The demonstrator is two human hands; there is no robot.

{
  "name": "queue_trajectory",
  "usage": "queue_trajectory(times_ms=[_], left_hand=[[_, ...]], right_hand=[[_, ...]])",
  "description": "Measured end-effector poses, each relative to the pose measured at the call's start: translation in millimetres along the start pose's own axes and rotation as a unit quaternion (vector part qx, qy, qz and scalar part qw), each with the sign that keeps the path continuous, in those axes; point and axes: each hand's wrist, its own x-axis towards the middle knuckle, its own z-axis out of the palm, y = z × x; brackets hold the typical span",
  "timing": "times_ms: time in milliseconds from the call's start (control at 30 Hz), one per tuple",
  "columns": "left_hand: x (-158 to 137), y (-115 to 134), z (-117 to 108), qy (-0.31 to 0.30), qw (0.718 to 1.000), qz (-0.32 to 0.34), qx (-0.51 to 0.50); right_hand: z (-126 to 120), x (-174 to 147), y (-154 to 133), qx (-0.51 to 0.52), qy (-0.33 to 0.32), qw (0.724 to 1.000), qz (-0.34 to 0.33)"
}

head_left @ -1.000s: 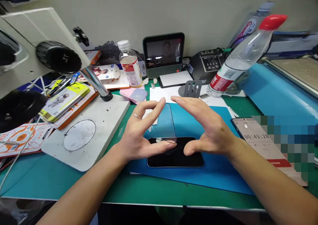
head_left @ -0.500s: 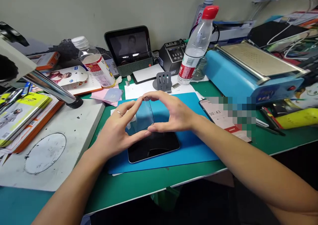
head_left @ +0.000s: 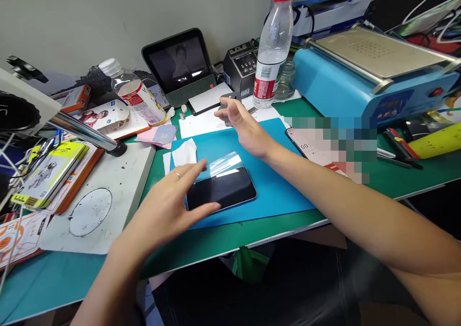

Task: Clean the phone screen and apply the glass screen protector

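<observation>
Swung away, my right hand [head_left: 248, 130] is open; can't tell if my left hand [head_left: 167, 199] grips the clear sheet [head_left: 225, 162], not yet squared over the phone [head_left: 223, 190].

A grey wall [head_left: 79, 18] rises behind the green worktop [head_left: 212, 240], its front edge [head_left: 201, 260] pale; a ragged black patch [head_left: 94, 75] darkens the wall low at left.
</observation>
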Motion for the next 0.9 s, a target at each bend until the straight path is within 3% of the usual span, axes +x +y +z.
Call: queue_trajectory(times_ms=[200,667,767,833,900], left_hand=[[-3.5,13.1,18.0,-0.031,0.999,0.028,0.021],[1.0,7.1,24.4,-0.052,0.998,0.029,0.032],[0.1,5.4,24.5,-0.050,0.998,0.028,0.026],[-1.4,3.6,24.4,-0.044,0.998,0.028,0.020],[-3.2,1.3,24.5,-0.034,0.999,0.030,0.012]], right_hand=[[7.1,-5.3,0.1,-0.081,-0.013,0.996,-0.027],[10.6,-5.4,-2.8,-0.169,-0.037,0.983,-0.067],[3.6,-10.4,-19.2,-0.256,-0.113,0.958,-0.067],[-4.6,-22.8,-34.6,-0.327,-0.217,0.917,-0.072],[-13.7,-41.8,-46.0,-0.358,-0.269,0.888,-0.104]])
